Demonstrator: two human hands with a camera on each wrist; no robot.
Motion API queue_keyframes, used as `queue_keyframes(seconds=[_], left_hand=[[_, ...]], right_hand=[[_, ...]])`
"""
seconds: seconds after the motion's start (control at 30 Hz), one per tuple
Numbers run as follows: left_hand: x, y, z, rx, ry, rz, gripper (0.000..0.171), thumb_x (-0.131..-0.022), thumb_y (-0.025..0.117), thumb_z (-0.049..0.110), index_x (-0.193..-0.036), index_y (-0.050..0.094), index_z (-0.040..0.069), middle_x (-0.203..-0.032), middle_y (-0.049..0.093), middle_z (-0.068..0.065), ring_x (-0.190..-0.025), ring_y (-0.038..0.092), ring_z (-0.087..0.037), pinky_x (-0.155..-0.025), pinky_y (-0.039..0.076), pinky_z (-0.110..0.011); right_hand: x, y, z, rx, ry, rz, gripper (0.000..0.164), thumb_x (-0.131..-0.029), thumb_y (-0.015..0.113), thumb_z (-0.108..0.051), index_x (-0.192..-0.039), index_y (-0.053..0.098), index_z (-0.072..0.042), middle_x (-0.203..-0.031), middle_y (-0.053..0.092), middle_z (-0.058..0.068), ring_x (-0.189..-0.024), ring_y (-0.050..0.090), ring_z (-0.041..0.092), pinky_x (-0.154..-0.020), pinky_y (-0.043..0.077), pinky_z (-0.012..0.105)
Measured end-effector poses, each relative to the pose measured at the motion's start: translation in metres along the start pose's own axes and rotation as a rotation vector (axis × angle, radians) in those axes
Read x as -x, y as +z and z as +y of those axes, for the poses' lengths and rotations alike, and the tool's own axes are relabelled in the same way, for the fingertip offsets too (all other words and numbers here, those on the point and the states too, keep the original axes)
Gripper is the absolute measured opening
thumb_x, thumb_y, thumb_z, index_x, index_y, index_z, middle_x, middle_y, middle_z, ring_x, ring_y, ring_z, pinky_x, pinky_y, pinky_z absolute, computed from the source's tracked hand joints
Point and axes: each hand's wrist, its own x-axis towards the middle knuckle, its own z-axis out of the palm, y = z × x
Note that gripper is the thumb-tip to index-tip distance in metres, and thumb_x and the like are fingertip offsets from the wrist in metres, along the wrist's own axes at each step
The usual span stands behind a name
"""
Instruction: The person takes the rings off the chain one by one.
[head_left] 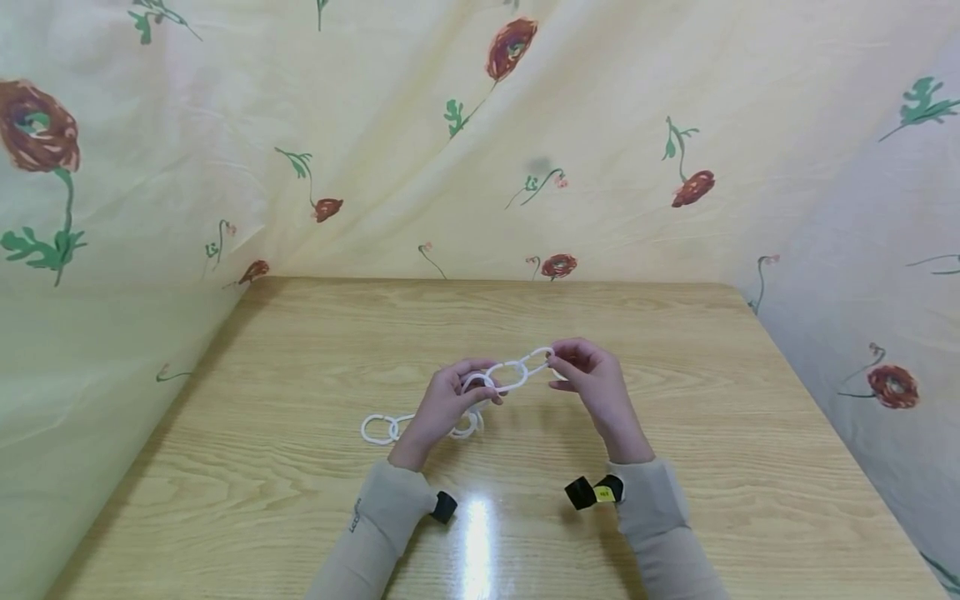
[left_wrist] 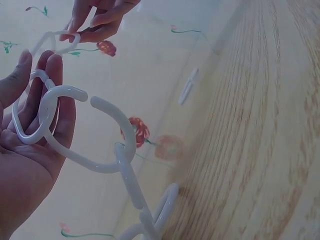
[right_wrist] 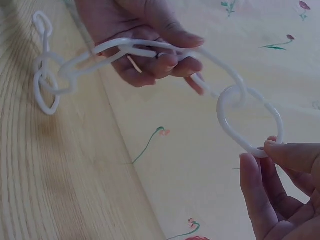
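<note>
A chain of white plastic links (head_left: 522, 371) stretches between my two hands above the table. My left hand (head_left: 452, 398) holds it partway along, thumb and fingers on a link (right_wrist: 112, 44). At the end of the chain, my right hand (head_left: 594, 379) pinches one link (right_wrist: 223, 120) between thumb and fingertips. Below the left hand the rest of the chain hangs down to the table, where its end link (head_left: 363, 428) lies at the left. One hanging link (left_wrist: 131, 137) shows a small gap in its ring in the left wrist view.
The wood-grain table (head_left: 675, 350) spreads out under both hands. Flower-patterned cloth (head_left: 390, 125) hangs behind the table and along its sides. Black wrist devices (head_left: 444, 506) sit at both sleeves. A bright reflection lies on the near tabletop.
</note>
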Motion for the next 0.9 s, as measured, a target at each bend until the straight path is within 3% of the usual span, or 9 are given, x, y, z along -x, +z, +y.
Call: queue_keyframes(seconds=[0.17,0.33,0.5,0.9], left_hand=[[0.0,0.002,0.001,-0.011,0.002,-0.01,0.039,-0.093,0.059,-0.002,-0.129,0.05,-0.011,-0.091,0.067,0.002,-0.082,0.069,-0.005,-0.083,0.058,-0.02],[0.0,0.003,0.001,-0.065,-0.008,-0.017,0.038,-0.092,0.06,0.0,-0.128,0.052,-0.01,-0.095,0.069,-0.017,-0.081,0.069,-0.006,-0.084,0.06,-0.028],[0.0,0.004,0.001,-0.08,-0.026,-0.032,0.039,-0.092,0.061,0.002,-0.128,0.052,-0.01,-0.104,0.066,-0.031,-0.081,0.069,-0.007,-0.085,0.06,-0.031],[0.0,0.005,0.004,-0.072,-0.05,-0.068,0.038,-0.093,0.061,0.003,-0.127,0.052,-0.012,-0.104,0.066,-0.033,-0.079,0.069,-0.006,-0.085,0.059,-0.025]], right_hand=[[0.001,0.004,0.0,0.089,-0.008,0.025,0.026,-0.094,0.062,-0.007,-0.115,0.061,0.008,-0.099,0.065,0.005,-0.081,0.062,0.002,-0.071,0.06,0.019],[0.001,0.008,0.001,0.136,-0.025,0.036,0.024,-0.093,0.063,-0.008,-0.113,0.064,0.006,-0.114,0.064,0.023,-0.084,0.063,0.004,-0.071,0.06,0.019],[0.0,0.009,0.004,0.16,-0.061,0.035,0.023,-0.093,0.064,-0.007,-0.112,0.066,0.006,-0.115,0.065,0.024,-0.087,0.063,0.001,-0.074,0.06,0.019],[0.0,0.015,0.005,0.21,-0.067,0.026,0.022,-0.092,0.064,-0.004,-0.112,0.067,0.005,-0.114,0.067,0.023,-0.084,0.061,-0.002,-0.076,0.06,0.021]])
